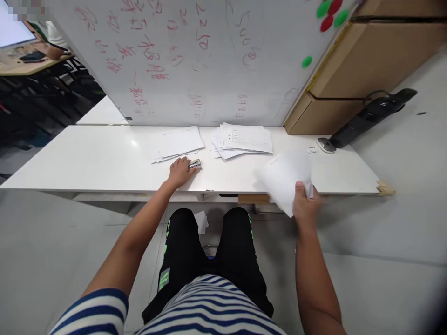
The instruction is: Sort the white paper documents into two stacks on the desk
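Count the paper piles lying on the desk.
2: one pile beyond the left hand, another pile farther right, both near the whiteboard. None looks hidden.

This place is looking like an office. A whiteboard (216,88) is standing along the back of a white desk (111,158), carrying red handwriting and figures, and round magnets (307,61) are clinging to it. Printed sheets (246,137) are lying piled on the desk, with a small stapler (195,164) resting nearby. Cardboard boxes (363,60) are standing at the right, while a screen (14,32) is glowing on another desk (21,70) beyond.
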The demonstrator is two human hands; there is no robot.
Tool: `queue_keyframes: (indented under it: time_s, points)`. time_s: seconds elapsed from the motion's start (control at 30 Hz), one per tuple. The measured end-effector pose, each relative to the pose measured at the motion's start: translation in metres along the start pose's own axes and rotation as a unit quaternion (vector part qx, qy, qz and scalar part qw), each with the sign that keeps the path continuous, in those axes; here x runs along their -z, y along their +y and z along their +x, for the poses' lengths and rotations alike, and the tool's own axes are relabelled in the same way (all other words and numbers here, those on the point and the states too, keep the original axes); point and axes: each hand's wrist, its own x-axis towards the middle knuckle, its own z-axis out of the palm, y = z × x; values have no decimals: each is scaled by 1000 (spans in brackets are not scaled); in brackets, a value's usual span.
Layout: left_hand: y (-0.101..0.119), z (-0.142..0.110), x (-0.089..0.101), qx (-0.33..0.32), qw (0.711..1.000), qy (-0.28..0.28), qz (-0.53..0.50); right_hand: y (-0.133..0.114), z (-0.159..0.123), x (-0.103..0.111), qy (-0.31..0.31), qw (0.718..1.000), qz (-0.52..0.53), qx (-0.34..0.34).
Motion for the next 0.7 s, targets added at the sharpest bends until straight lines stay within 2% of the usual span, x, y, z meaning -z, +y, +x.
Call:
queue_keyframes:
  time_s: [0.07,0.13,0.33,0.4,0.47,0.53,0.57,0.6,0.63,0.7]
  points:
    - [3,-8,-4,-14,999,33,-13,1,-11,1,47,996,69,-29]
    - [10,-16,-6,-13,998,62,-23,-5,-22,3,64,990,121,-32]
    - [23,-42,-6,11,991,119,-66,-27,-55,3,3,979,199,-44]
    - [32,-51,-6,-5,983,148,-106,-31,-64,-6,-7,970,232,-71]
    - [46,-65,-8,-42,962,182,-200,-35,-71,-19,-12,957,275,-94]
    - [64,-82,-11,-61,913,180,-362,-41,-76,-33,-20,940,325,-101]
    - [74,-90,-14,-41,872,148,-465,-46,-78,-40,-26,930,352,-101]
    - [83,-97,-16,-5,817,94,-569,-51,-79,-47,-33,919,378,-102]
    - [90,-103,-18,20,753,9,-657,-57,-81,-53,-41,908,404,-106]
    - [101,-110,-19,33,623,-109,-774,-68,-85,-64,-60,888,440,-121]
